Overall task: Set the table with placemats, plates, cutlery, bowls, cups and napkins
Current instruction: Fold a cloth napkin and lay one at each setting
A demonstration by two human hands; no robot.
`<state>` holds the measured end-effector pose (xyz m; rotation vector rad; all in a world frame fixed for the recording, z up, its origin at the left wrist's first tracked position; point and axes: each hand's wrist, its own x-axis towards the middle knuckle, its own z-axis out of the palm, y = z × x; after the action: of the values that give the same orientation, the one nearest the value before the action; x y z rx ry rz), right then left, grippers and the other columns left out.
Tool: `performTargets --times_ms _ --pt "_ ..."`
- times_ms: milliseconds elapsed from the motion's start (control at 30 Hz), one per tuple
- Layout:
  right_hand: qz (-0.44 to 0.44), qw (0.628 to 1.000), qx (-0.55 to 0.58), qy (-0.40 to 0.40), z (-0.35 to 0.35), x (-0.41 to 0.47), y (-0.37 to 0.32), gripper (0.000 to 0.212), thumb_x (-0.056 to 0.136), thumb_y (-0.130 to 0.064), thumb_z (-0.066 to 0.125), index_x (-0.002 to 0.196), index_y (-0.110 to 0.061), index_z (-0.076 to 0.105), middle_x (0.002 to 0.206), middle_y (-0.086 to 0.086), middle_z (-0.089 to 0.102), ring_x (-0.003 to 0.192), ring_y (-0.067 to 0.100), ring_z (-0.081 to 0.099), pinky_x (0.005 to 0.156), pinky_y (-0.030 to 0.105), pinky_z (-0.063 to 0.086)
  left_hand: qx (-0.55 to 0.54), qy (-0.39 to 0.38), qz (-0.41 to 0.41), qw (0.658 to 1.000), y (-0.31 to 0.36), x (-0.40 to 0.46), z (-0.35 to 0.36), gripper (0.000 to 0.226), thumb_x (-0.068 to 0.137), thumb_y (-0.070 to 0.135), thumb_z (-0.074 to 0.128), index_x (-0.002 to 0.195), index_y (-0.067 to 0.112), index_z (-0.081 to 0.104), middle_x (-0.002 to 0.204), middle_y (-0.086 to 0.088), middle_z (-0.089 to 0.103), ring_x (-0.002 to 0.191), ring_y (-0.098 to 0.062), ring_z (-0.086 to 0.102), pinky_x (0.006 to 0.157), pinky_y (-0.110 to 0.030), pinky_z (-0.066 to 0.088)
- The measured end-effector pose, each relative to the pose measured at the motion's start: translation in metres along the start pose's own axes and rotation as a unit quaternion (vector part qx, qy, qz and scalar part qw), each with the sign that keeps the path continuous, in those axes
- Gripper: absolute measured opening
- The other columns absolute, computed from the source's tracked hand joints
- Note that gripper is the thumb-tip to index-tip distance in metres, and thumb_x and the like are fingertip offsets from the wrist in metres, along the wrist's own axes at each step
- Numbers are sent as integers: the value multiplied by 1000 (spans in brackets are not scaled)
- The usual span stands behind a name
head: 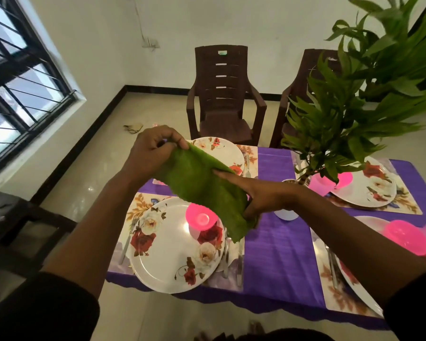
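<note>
A green cloth napkin (202, 185) is stretched in the air above the table between both hands. My left hand (153, 150) grips its far upper end. My right hand (258, 195) pinches its lower end, thumb under and fingers laid along the top. Below the napkin lies a floral plate (167, 252) on a floral placemat (138, 205), with a pink cup (201, 219) on the plate. A fork (126, 247) lies left of this plate and more cutlery (233, 257) lies right of it. A second floral plate (221, 150) sits at the far place.
The table wears a purple cloth (278, 247). At the right are two more plates (376, 190) with a pink cup (327, 180) and a pink bowl (406, 236). A leafy potted plant (342, 114) stands mid-table. Two brown chairs (221, 94) stand beyond.
</note>
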<state>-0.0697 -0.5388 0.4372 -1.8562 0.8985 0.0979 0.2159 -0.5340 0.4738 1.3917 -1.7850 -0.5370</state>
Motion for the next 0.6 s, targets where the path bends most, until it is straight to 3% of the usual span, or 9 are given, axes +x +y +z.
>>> performTargets --times_ms 133,333,467,600 --pt "8 991 124 40 -7 -1 5 120 83 13 71 160 -49 3 152 1 33 125 28 54 86 49 62 -2 -48 9 999 -3 -7 7 28 95 -10 56 92 9 77 93 -2 71 91 -19 65 76 -33 53" --pt "21 965 246 91 -15 5 1 110 85 16 67 158 -45 12 137 8 44 112 40 63 70 46 63 34 -159 57 985 14 -25 41 19 84 1 71 96 14 76 94 4 73 88 -14 70 79 -39 63" --pt "40 967 221 122 -19 10 -7 92 89 8 66 156 -34 19 132 8 50 107 38 67 70 47 64 62 -168 76 981 22 -34 70 20 83 11 74 98 22 70 89 7 71 85 -14 69 78 -42 62" --pt "68 978 111 163 -16 12 -12 75 91 -2 68 153 -19 28 131 12 55 106 31 68 77 48 64 67 -169 95 979 25 -42 92 28 79 25 68 106 22 61 92 3 69 85 -19 66 75 -46 60"
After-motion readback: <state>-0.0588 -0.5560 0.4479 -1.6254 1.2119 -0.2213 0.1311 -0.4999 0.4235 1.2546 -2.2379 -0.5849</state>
